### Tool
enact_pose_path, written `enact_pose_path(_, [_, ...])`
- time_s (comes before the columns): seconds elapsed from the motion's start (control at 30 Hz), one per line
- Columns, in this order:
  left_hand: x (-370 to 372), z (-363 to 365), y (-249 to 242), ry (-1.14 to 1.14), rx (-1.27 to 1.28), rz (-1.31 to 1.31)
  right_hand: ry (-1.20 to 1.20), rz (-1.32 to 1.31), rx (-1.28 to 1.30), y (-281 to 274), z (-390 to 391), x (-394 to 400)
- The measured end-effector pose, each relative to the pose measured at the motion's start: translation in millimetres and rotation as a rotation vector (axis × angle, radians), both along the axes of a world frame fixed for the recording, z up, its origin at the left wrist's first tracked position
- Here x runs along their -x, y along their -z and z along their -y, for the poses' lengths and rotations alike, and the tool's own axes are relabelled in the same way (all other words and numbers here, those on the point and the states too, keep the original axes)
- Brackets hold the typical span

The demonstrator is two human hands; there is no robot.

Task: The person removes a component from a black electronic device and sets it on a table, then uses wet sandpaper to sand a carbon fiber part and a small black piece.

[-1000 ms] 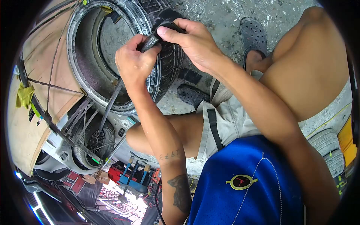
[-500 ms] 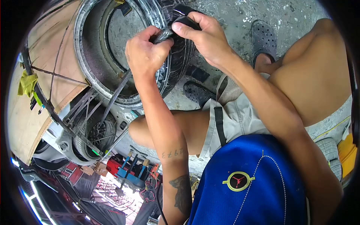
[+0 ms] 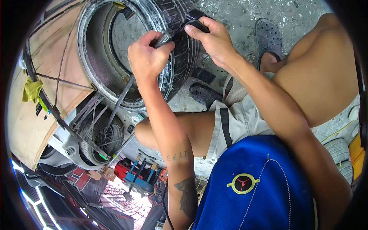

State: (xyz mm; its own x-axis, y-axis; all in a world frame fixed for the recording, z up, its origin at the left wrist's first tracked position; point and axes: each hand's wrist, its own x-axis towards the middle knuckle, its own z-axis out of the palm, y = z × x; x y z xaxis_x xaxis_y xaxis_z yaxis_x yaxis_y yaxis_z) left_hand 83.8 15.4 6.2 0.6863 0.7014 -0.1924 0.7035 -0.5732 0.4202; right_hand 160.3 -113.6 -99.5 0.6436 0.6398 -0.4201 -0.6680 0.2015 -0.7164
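Observation:
My left hand (image 3: 147,57) is closed in a fist around a long grey metal bar (image 3: 123,94). One end of the bar pokes out past my thumb over the tyre's sidewall, and the rest slants down-left across the tyre's near rim. A folded black strip (image 3: 196,16), like rubber, is pinched between the thumb and fingers of my right hand (image 3: 214,40). That strip is just right of the bar's end, over the tread. The tyre (image 3: 184,63) stands in front of me, its sidewall smeared whitish and its hollow middle facing left.
A flat black piece (image 3: 203,75) lies on the grey floor (image 3: 234,27) by my clogs (image 3: 268,38). At left are a tan panel (image 3: 57,50), a dark metal frame with a yellow cloth (image 3: 32,90), and another wheel (image 3: 107,136). Red and blue equipment (image 3: 138,174) stands below.
My right hand has drawn the black strip slightly right, leaving a gap from the bar's end. My left hand keeps its grip on the bar, nearly in place. The view has shifted slightly.

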Motion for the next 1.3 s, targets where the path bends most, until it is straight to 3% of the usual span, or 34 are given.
enact_pose_path(0.4, [1.3, 2.1, 0.1, 0.032, -0.028, -0.039, -0.088, -0.005, -0.190, -24.0, -8.5, -4.8])
enact_pose_path(0.47, [-1.0, -0.9, 2.0, -0.005, 0.061, 0.046, -0.039, -0.107, -0.199, -19.2, -6.4, -1.4])
enact_pose_path(0.83, [-3.3, 0.1, -3.4, 0.039, -0.061, -0.059, -0.109, 0.160, -0.170, -32.5, -3.9, -3.1])
enact_pose_path(0.97, [-0.8, -0.7, -1.8, 0.038, -0.060, -0.084, -0.052, -0.015, -0.158, -20.6, -2.4, -0.5])
enact_pose_path(1.3, [-1.4, 3.0, -1.8, 0.009, -0.041, -0.041, 0.021, -0.142, -0.187, -25.8, -7.7, 7.1])
